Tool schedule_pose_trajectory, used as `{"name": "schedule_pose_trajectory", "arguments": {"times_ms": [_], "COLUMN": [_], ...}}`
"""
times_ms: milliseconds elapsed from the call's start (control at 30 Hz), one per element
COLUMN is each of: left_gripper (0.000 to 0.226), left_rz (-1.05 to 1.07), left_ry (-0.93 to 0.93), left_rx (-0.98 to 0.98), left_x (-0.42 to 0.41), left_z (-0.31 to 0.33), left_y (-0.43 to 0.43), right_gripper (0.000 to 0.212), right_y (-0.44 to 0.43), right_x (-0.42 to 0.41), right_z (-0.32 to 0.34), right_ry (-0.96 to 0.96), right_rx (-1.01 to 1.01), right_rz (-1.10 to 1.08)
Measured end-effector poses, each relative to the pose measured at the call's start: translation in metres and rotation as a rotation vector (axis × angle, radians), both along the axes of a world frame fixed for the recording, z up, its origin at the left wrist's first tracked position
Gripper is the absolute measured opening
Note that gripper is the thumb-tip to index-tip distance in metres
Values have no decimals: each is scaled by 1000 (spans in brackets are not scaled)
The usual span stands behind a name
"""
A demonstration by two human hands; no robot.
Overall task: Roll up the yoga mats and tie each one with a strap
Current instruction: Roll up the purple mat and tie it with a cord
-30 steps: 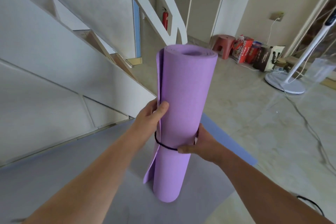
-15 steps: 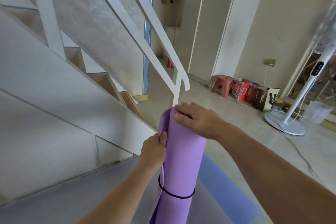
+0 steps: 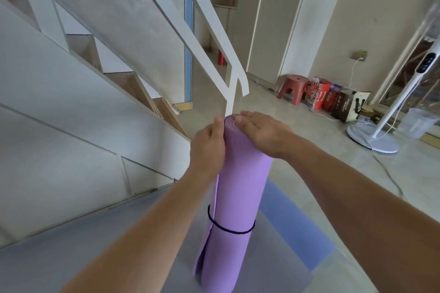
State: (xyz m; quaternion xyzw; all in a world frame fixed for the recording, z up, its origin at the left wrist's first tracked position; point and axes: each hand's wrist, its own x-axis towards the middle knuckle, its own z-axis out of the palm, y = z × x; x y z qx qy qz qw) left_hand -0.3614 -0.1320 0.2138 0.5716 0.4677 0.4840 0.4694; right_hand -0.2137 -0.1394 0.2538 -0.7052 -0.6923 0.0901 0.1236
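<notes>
Left hand grips the upright mat near its top, likely steadying it, while the right hand presses flat on the end, probably levelling it.

The purple yoga mat, rolled into a tight tube, stands upright with a thin black strap looped round its lower part (the outer flap gapes slightly there), over a flat grey mat beside an unrolled blue mat.
</notes>
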Motion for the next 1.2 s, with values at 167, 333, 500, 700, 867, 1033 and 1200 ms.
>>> {"name": "schedule_pose_trajectory", "arguments": {"times_ms": [167,333,500,700,867,1033,1200], "left_gripper": [47,22,34,31,25,16,24], "left_rz": [-81,-139,-101,-255,-211,-86,-2], "left_ry": [74,162,535,459,444,541,778], "left_rx": [-62,-148,83,143,107,46,100], "left_x": [10,2,-6,14,11,-1,-6], "left_z": [28,31,32,27,28,33,44], "left_y": [18,12,30,41,52,55,47], "right_gripper": [55,63,123,119,113,126,136], "right_y": [-7,-46,-94,-78,-80,-62,-64], "right_x": [-9,-3,15,10,12,-25,-66], "right_z": [-8,-7,-116,-234,-268,-234,-226], "right_ry": [34,811,1136,1064,965,974,702], "right_rx": [37,125,-67,-154,-245,-50,-25], "right_rz": [11,12,-115,-171,-211,-382,-638]}}
